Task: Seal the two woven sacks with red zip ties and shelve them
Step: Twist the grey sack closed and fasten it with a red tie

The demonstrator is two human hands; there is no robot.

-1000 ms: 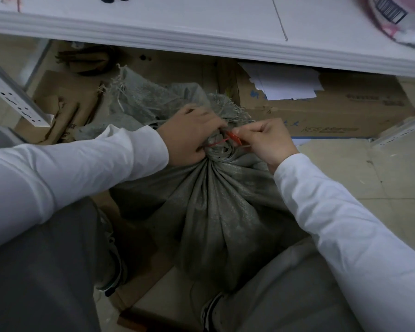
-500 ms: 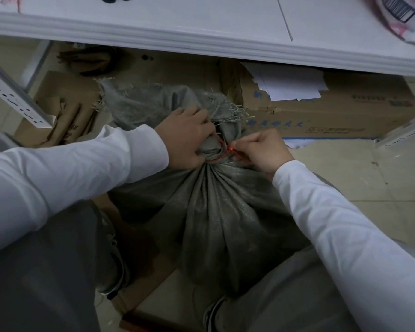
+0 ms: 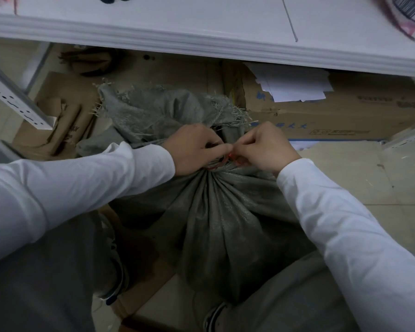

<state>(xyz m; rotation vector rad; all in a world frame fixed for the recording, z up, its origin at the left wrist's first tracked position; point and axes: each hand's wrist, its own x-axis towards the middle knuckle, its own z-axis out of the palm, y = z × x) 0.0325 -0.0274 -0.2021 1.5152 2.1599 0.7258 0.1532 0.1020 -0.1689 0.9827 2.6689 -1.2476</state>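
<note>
- the left hand (image 3: 197,149) had its fingers curled round the gathered neck of the grey woven sack (image 3: 221,224), bunching it tight
- the sack stood on the floor between the person's knees, just below the edge of the white shelf (image 3: 201,27)
- the red zip tie (image 3: 233,157) circled the neck, touching both hands; whether its tail was through the head could not be told
- the right hand (image 3: 266,147) pinched the tie's end between thumb and forefinger
- judged step: cinching the tie on this sack; shelving not yet done; no second sack in view
- the next move likely called for a firm pull on the tail while the left hand kept the neck bunched
</note>
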